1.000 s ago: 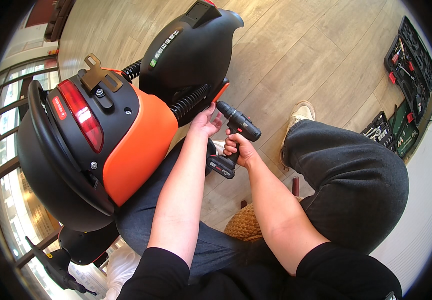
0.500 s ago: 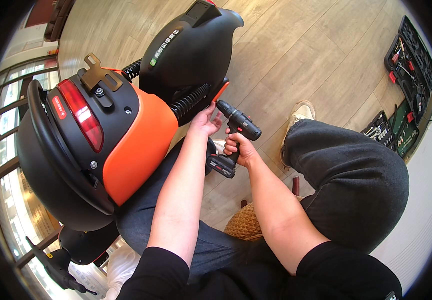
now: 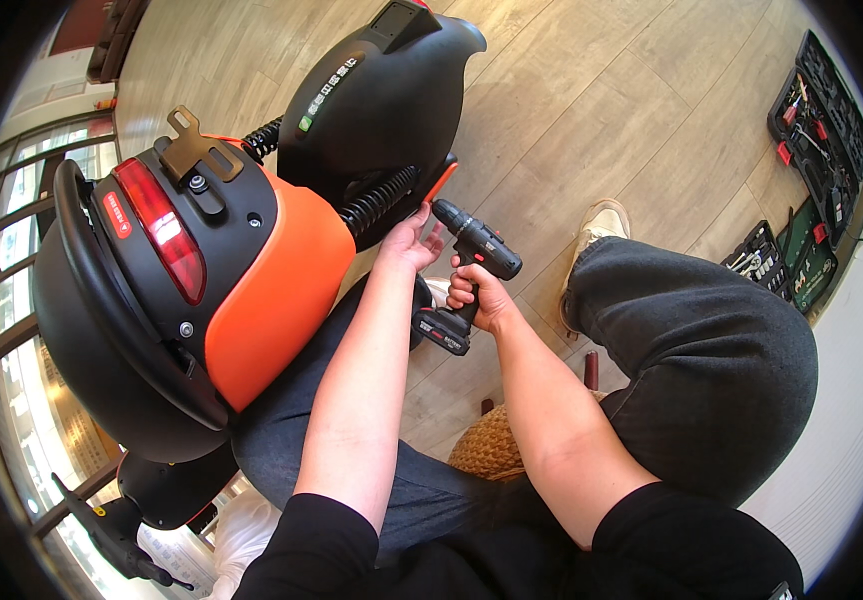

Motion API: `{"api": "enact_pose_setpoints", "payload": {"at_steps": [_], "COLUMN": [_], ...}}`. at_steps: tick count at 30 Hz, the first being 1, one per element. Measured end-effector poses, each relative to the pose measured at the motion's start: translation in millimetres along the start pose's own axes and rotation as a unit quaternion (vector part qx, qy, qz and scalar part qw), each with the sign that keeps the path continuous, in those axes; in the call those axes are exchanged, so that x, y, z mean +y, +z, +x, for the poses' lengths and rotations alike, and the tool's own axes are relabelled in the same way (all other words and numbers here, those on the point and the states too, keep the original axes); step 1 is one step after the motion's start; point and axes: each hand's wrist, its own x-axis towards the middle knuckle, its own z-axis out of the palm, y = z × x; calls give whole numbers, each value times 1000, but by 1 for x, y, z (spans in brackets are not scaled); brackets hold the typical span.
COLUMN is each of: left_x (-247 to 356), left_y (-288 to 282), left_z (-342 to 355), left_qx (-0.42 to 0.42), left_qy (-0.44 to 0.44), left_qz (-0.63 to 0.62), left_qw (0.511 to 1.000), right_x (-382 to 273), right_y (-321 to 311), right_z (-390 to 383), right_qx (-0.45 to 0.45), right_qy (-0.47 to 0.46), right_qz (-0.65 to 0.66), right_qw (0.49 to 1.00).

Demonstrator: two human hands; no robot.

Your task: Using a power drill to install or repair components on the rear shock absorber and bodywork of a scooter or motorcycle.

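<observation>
My right hand (image 3: pixel 482 296) is wrapped round the grip of a black cordless drill (image 3: pixel 479 245), whose battery (image 3: pixel 442 331) sits at the bottom. The drill's nose tilts up and left, towards an orange-edged part (image 3: pixel 441 181) of a black and orange scooter (image 3: pixel 282 280). Just beside the nose is my left hand (image 3: pixel 411 243): its thumb and forefinger come together at the tip, the other fingers loosely bent. Whatever is pinched there is too small to make out. Above this hand runs a black coil spring (image 3: pixel 380 202), next to the scooter's black rear fender (image 3: pixel 377 110).
A brown metal bracket (image 3: pixel 197 150) and a red tail light (image 3: pixel 162 230) are on the scooter. Tool cases (image 3: pixel 822 140) lie open at the far right, one with sockets (image 3: pixel 760 262). Between my legs is a woven stool seat (image 3: pixel 487 445). My shoe (image 3: pixel 604 218) rests on the wood-look floor (image 3: pixel 592 120).
</observation>
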Motion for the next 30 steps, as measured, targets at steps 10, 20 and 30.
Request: {"api": "enact_pose_setpoints", "payload": {"at_steps": [10,20,30], "left_x": [0,1,1], "left_y": [-1,0,-3], "left_z": [2,1,4], "left_qx": [3,-1,2], "left_qy": [0,-13,-15], "left_qz": [1,9,4], "left_qw": [1000,1000,1000], "right_x": [-1,-1,-2], "right_y": [-2,-1,0], "right_z": [1,1,1], "right_qx": [0,0,10], "right_qy": [3,1,0], "right_qz": [0,-6,-21], "right_qw": [1000,1000,1000]}}
